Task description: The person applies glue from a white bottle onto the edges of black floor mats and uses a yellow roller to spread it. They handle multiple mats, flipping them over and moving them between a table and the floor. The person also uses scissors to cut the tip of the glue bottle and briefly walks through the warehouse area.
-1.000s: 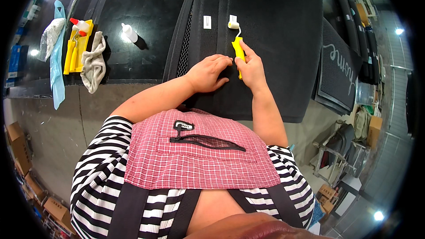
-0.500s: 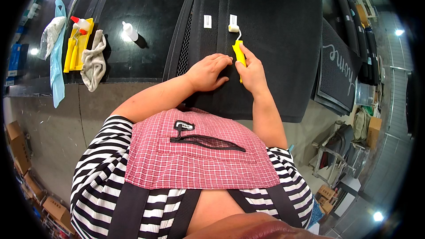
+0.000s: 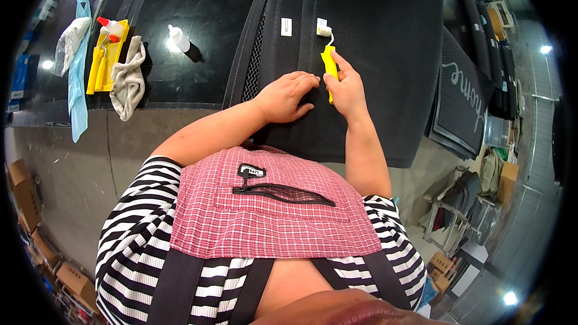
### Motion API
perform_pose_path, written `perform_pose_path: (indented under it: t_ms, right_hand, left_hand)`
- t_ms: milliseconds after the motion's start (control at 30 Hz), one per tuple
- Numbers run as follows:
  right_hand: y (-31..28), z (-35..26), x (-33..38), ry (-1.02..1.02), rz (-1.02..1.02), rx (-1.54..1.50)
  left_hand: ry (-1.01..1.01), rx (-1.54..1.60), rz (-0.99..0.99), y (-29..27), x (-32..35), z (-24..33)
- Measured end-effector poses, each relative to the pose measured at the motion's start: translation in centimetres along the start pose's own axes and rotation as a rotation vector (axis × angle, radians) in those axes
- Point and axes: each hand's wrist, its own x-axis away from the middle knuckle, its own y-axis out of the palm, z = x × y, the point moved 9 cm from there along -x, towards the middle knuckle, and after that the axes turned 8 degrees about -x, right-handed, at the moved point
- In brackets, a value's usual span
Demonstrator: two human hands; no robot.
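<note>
My right hand [image 3: 350, 91] is closed around the yellow handle of a small paint roller [image 3: 328, 59]. Its short white roller head lies over part of a small white label [image 3: 321, 21] on a black mat [image 3: 385, 54]. A second white label [image 3: 286, 27] is to the left, apart from the roller. My left hand [image 3: 286, 97] rests on the mat near its front, holding nothing, with fingers stretched forward and thumb apart. Its fingertips come close to the right hand without gripping the roller.
Left on the black table are a white squeeze bottle [image 3: 178, 38], a yellow roller tray [image 3: 111, 72] holding a red-capped bottle and another roller, a grey cloth [image 3: 127, 79] and a light-blue plastic strip [image 3: 78, 84]. Stacked mats [image 3: 463, 93] stand at right.
My right hand and the roller have shifted slightly forward and right, and the roller head now covers more of the label. The left hand stays in place on the mat.
</note>
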Motion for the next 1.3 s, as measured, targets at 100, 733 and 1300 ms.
perform_pose_path:
  t_ms: [100,733,1300]
  right_hand:
    - [0.0,0.3,-0.9,-0.04,-0.003,0.057]
    - [0.2,-1.0,1.3,0.046,0.034,0.191]
    - [-0.4,-0.7,-1.8,0.012,0.025,0.08]
  left_hand:
    - [0.018,-0.005,0.007,-0.1,-0.1,0.0]
    - [0.02,-0.014,0.013,-0.1,-0.1,0.2]
    - [-0.006,-0.002,-0.009,-0.1,-0.1,0.1]
